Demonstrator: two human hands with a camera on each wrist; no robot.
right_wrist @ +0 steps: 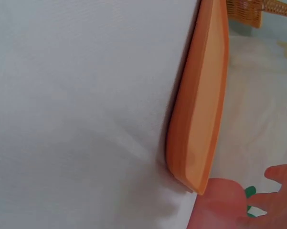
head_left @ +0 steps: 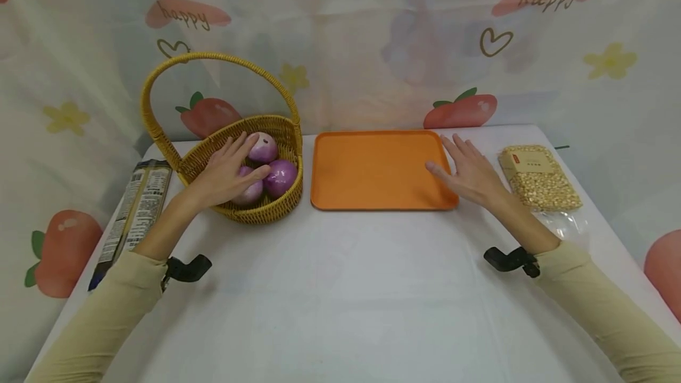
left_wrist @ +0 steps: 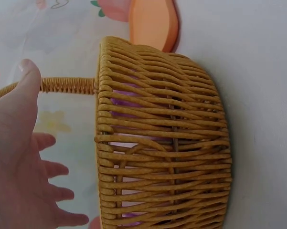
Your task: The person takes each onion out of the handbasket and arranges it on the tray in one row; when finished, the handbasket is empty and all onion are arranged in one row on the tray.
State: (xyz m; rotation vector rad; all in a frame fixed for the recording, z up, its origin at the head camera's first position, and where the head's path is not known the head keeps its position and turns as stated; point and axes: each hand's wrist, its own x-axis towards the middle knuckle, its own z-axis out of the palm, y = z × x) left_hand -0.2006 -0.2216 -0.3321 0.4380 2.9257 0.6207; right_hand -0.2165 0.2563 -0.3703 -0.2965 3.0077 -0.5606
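A yellow-brown wicker basket [head_left: 266,213] with a tall arched handle stands at the left, with several purple onions [head_left: 280,178] inside. My left hand [head_left: 226,173] hovers over the basket's opening with fingers spread, hiding part of the onions. In the left wrist view the palm faces the basket wall [left_wrist: 167,143] and holds nothing. An orange rectangular tray [head_left: 378,170] lies flat beside the basket. Over its right edge my right hand [head_left: 469,171] is held with straight, spread fingers and no object in it. The right wrist view catches only part of these fingers [right_wrist: 277,200].
A clear bag of pale yellow grains or beans [head_left: 542,176] lies at the far right. Along the left table edge rests a long dark printed package [head_left: 133,211], partly behind the left forearm. A patterned curtain [head_left: 362,46] hangs behind the white-covered table [head_left: 340,288].
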